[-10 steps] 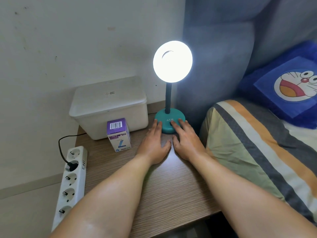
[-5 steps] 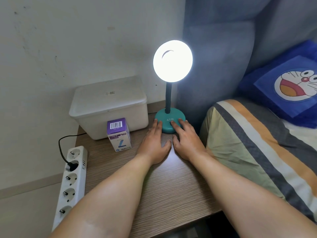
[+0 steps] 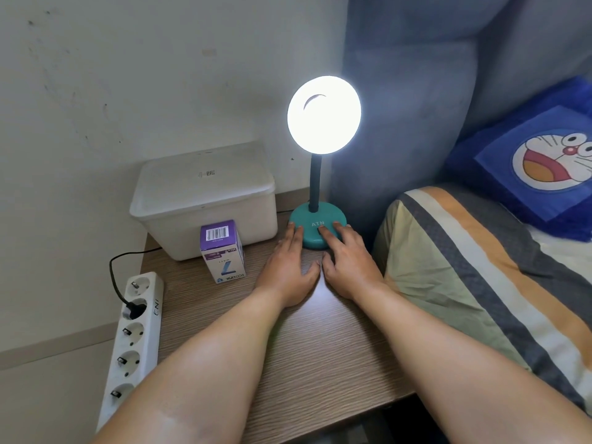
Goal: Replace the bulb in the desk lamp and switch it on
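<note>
The desk lamp stands at the back of the wooden bedside table [image 3: 298, 363], its round head [image 3: 324, 114] glowing bright white on a dark neck above a teal base [image 3: 315, 233]. My left hand [image 3: 288, 267] lies flat on the table, fingertips touching the base's left edge. My right hand [image 3: 347, 262] lies flat beside it, its index finger on the dark switch at the front of the base. Neither hand holds anything. A purple and white bulb box [image 3: 222, 251] stands upright left of my left hand.
A white lidded plastic box [image 3: 205, 200] sits against the wall behind the bulb box. A white power strip [image 3: 133, 344] with one black plug hangs at the table's left edge. The bed with a striped cover [image 3: 480, 283] and a blue cartoon pillow [image 3: 541, 161] borders the right.
</note>
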